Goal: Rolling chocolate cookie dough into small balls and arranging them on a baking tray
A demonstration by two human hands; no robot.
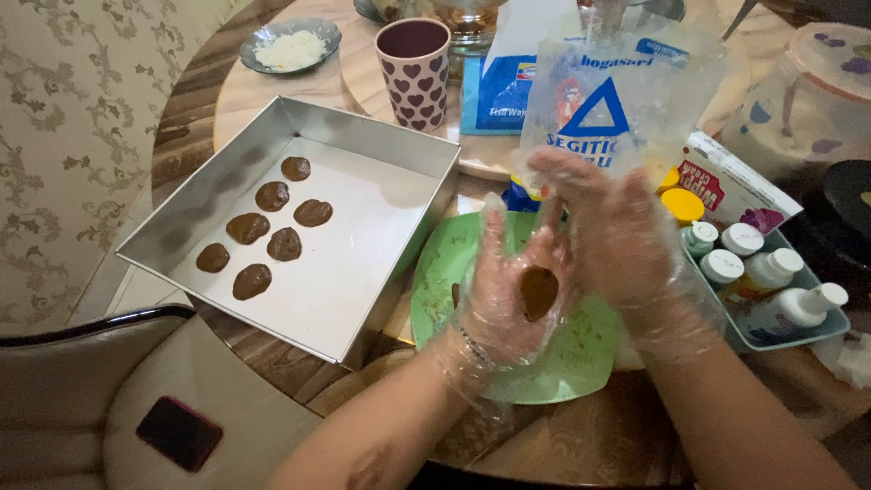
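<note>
Brown dough piece (539, 292) sits flat in the palm of the left hand (510, 295), oval, long axis roughly vertical in frame, narrow end pointing up toward the fingers. Left hand is in a clear plastic glove, palm up, fingers spread; grip loose, cupping the dough, not closed. Right hand (617, 238), also gloved, stands edge-on just beside the left, fingers straight, touching or nearly touching the dough's right edge; contact hard to make out. Its grip is flat, holding nothing.

Both hands hover over a green plate (581, 363), mostly hidden by them. Left of it, a square metal baking pan (399, 145) on the bench holds seven flattened brown dough discs (272, 238) in its far-left corner. Behind: heart-pattern cup (414, 77), small dish of white shreds (290, 47), clear flour bag (617, 100). Right: blue tray of small white-capped bottles (762, 272), partly cut off by the wrist. Top and right-edge items cropped, unclear.
</note>
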